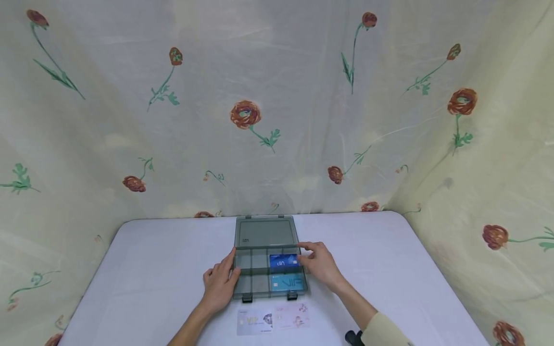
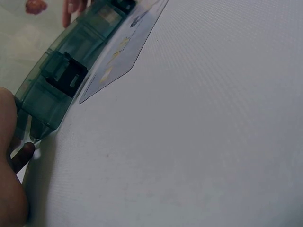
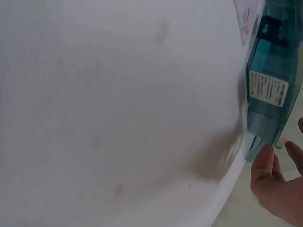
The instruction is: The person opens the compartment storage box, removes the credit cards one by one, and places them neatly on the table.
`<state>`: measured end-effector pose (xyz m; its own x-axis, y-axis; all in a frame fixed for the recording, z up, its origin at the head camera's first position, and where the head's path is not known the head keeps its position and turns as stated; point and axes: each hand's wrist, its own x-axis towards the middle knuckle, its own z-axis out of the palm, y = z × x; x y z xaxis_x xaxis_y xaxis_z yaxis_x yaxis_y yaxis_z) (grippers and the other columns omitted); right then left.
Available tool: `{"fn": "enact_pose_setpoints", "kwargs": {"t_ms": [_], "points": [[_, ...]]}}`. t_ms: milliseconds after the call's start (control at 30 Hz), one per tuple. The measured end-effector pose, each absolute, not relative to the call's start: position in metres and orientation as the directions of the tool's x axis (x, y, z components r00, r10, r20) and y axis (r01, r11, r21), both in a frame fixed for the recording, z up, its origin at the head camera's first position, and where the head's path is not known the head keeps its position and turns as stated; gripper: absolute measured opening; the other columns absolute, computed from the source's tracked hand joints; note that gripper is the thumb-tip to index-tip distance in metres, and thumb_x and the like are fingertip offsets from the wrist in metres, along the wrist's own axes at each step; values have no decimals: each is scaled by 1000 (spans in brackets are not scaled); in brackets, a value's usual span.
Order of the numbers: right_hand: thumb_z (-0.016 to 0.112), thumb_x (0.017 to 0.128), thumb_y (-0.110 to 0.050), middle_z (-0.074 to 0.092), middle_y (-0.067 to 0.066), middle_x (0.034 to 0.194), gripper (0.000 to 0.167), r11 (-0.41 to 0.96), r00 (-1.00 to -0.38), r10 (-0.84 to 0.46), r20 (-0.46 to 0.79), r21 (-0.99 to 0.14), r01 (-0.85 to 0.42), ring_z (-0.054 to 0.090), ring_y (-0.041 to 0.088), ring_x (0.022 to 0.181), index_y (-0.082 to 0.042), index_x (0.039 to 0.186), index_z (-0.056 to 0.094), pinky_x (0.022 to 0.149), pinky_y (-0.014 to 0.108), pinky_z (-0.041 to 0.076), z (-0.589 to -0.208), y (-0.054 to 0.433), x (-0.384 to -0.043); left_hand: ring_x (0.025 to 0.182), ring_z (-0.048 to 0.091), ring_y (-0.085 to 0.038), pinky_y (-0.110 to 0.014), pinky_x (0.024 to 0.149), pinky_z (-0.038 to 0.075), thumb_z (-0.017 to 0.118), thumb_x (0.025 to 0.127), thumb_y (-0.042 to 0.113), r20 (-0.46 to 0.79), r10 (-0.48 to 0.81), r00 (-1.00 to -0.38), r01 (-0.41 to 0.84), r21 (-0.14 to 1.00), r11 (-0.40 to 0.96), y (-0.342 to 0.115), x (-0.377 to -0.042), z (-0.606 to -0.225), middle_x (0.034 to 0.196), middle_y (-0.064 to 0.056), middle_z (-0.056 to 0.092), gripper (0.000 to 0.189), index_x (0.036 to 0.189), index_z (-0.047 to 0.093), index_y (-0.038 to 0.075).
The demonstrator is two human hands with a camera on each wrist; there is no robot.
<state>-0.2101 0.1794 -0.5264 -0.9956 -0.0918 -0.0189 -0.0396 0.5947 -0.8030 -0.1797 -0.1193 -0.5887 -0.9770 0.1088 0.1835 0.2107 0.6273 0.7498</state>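
Observation:
A translucent grey-green divided plastic box (image 1: 259,283) lies on the table, its lid (image 1: 268,233) folded back. In its right compartments are a dark blue VIP card (image 1: 283,260) and a lighter blue card (image 1: 286,282). My left hand (image 1: 219,283) rests against the box's left side, with the index finger and thumb spread along the rim. At the right side, my right hand (image 1: 321,263) touches the box by the hinge, a fingertip beside the dark blue card's edge. In the right wrist view, its fingers (image 3: 263,165) meet the box corner.
A silver-grey VIP card (image 1: 254,322) and a pale pink card (image 1: 292,316) lie in front of the box. Two dark latches (image 1: 247,298) line its front edge. Flower-patterned cloth (image 1: 277,173) hangs behind the white table (image 1: 173,259). A black object (image 1: 354,338) shows by the right sleeve.

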Motion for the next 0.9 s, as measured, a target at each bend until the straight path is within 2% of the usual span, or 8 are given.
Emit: {"fn": "enact_pose_setpoints", "kwargs": {"t_ms": [167,300,400,600,700,867,900], "points": [[70,93,-13,61,16,114,54,676,-984,-175,-32,-731,-97,54,15,80,-7,145,54,66,30,45,-534,184,-213,125,48,-36,-60,101,16,49,107,24,189,104,-976,212,753,623,-119,-180,-588,158,-13,40,57,160,29,12],[64,98,-15,62,12,110,61,654,-959,-264,-102,-750,-100,55,15,76,-7,154,41,64,31,46,-535,188,-210,124,48,-35,-60,101,16,49,107,23,193,100,-976,212,751,625,-119,-179,-589,158,-12,41,57,160,29,12],[60,102,-19,61,11,116,63,629,-940,-306,-147,-772,-84,58,15,78,-11,158,33,66,31,49,-536,193,-210,124,48,-35,-60,101,16,49,107,23,192,99,-976,211,754,622,-119,-179,-589,158,-12,41,57,160,29,12],[61,102,-25,57,16,127,69,564,-906,-378,-190,-823,-63,63,18,87,-19,161,26,74,35,54,-543,205,-215,124,48,-35,-61,101,16,48,107,23,181,92,-979,198,754,627,-118,-180,-589,158,-12,40,57,160,29,13],[58,103,-27,57,16,125,68,539,-898,-391,-203,-841,-45,64,20,85,-21,161,25,75,37,55,-545,207,-215,124,48,-35,-61,101,16,49,107,22,178,87,-980,193,756,626,-117,-180,-588,158,-12,41,56,159,30,12],[46,109,-26,62,12,111,58,588,-922,-354,-159,-804,-87,62,20,66,-18,162,23,64,36,52,-550,199,-210,124,48,-36,-61,102,16,49,107,21,172,84,-982,186,755,629,-116,-179,-584,157,-13,42,56,159,31,11],[44,109,-24,63,13,112,57,611,-929,-344,-136,-783,-112,64,22,70,-16,162,23,69,40,54,-552,197,-209,124,48,-36,-62,102,16,50,107,21,170,83,-982,184,755,630,-115,-178,-584,157,-13,42,56,159,31,10]]}}
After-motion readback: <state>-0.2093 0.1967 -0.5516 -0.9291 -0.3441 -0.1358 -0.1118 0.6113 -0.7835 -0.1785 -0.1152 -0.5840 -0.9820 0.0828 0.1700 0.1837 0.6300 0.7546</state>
